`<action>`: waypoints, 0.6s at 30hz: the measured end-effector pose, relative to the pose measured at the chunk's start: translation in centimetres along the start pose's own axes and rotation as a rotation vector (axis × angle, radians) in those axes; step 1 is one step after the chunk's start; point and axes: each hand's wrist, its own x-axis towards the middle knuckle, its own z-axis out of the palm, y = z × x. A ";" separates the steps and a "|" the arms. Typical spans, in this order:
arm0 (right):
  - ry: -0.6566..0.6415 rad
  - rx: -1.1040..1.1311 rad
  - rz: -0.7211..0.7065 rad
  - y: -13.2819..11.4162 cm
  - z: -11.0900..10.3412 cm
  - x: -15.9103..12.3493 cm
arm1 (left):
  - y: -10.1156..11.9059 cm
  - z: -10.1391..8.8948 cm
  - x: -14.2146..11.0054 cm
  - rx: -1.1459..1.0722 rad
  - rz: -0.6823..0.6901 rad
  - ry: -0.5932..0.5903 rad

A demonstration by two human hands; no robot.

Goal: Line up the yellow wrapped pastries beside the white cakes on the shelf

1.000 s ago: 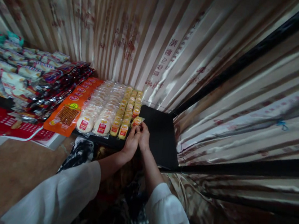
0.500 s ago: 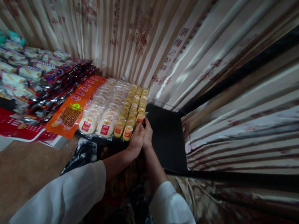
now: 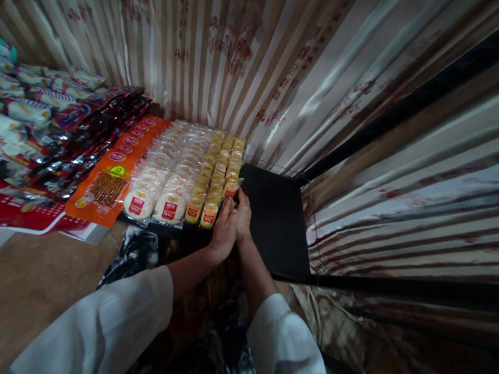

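Observation:
My left hand (image 3: pixel 224 232) and my right hand (image 3: pixel 244 215) are pressed close together at the front of the rightmost row of small yellow packaged cakes. Their fingertips close round the front yellow packaged cake (image 3: pixel 231 188) of that row, and its orange label shows just above them. The undersides of the fingers are hidden. Just left of my left hand, two more rows of yellow packaged cakes (image 3: pixel 210 212) stand in line. Beyond these lie two rows of round white crackers (image 3: pixel 170 206) in clear wrappers.
All this sits on a black shelf (image 3: pixel 274 226), whose bare surface shows at the right. Leftward are orange snack-stick bags (image 3: pixel 106 184), dark red packets (image 3: pixel 87 137) and white packets (image 3: pixel 26 111). A striped curtain (image 3: pixel 231 39) hangs behind; a black bar (image 3: pixel 401 96) slants at right.
The view has shifted slightly, so the goods sit a little further left and higher. Both hands stay together at the front of the rightmost row, with little movement.

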 end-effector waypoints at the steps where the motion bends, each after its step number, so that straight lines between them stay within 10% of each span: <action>1: 0.006 0.014 0.013 -0.1 -0.1 -0.1 | -0.1 -0.8 -0.7 0.016 0.001 0.000; 13: 0.279 0.133 0.070 -4.4 -2.8 -10.5 | -3.1 -7.4 -13.0 0.252 0.103 -0.097; 18: 0.065 0.052 0.118 -3.8 -2.9 -17.4 | -5.8 -11.1 -14.7 0.386 -0.025 -0.162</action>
